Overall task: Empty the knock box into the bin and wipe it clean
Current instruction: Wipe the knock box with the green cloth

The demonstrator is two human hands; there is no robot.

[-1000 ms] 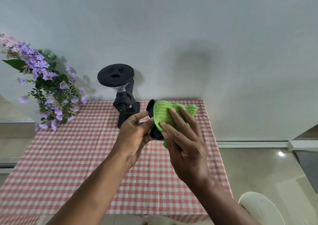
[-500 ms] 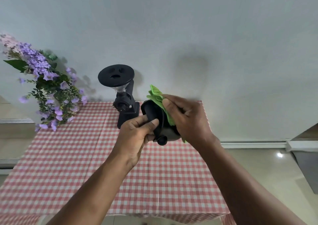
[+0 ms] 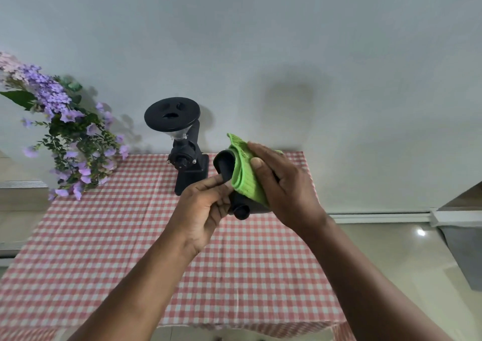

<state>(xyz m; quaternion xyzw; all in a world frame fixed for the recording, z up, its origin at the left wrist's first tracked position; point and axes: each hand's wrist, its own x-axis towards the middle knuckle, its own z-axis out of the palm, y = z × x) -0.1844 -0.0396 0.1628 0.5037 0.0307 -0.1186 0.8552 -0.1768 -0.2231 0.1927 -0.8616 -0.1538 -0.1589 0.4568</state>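
I hold a black knock box (image 3: 226, 167) in the air above the table, tipped on its side with its mouth toward the upper left. My left hand (image 3: 202, 207) grips it from the near left, thumb on the rim. A green cloth (image 3: 245, 173) is draped over the box's rim and side. My right hand (image 3: 284, 186) presses the cloth against the box from the right and covers most of the box's body. The knock bar's round end (image 3: 241, 211) sticks out below. No bin is in view.
A black coffee grinder (image 3: 182, 152) stands at the back of the table with the red-and-white checked cloth (image 3: 104, 236). Purple flowers (image 3: 65, 137) hang over the back left corner. A pale wall is behind; tiled floor lies to the right.
My right hand swung with the cloth from the front of the box over its top to the right side, then spread the cloth lower over the rim. The box tilted a little.
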